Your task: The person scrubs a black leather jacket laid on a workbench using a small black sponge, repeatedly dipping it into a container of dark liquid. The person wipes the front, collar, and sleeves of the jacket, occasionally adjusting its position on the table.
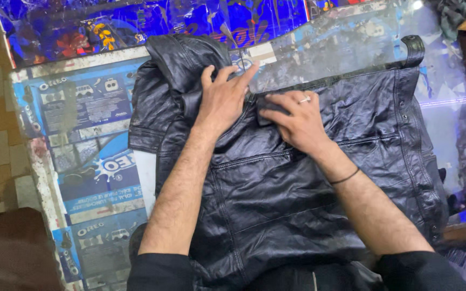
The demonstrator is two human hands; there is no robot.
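Black leather jacket (pixel 297 205) lying flat, long axis left-right, left hand (pixel 223 99) pressing open-palmed, right hand (pixel 292 121) pinching its edge

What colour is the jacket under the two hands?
Black, shiny and creased, the jacket shows in the head view.

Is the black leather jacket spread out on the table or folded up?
Mostly spread: the black leather jacket lies flat, only its left side bunched. Left hand and right hand press near its top.
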